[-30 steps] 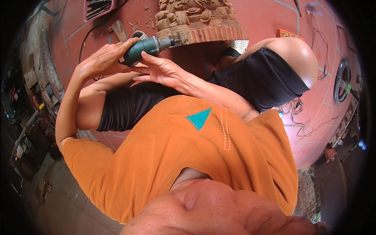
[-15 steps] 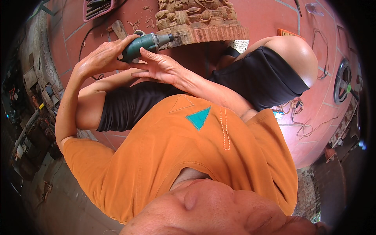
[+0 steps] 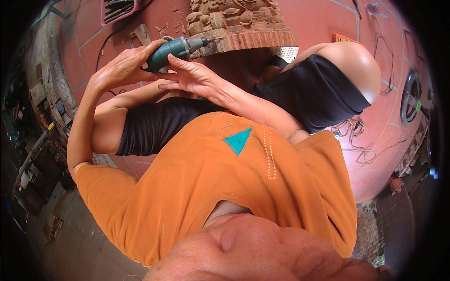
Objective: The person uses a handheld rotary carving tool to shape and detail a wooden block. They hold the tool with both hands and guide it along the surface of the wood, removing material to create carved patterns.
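Note:
A dark green electric die grinder lies across the upper middle, its grey nose pointing right. My left hand wraps over its rear end, fingers along the top. Just below the tool, my right hand has its fingers stretched out and apart; its thumb tip comes up to the green body. The grinder's tip is close to the striped edge of a carved wooden base; whether it touches, I cannot tell. Rounded relief carving covers the wood above that edge.
A pink tray of carving tools stands at upper left, with a wooden handle and wood shavings near it. An orange power strip lies beyond my knee. Cables and a black ring lie on the right.
The grinder and both hands have shifted only very slightly. The carved wood stays where it was.

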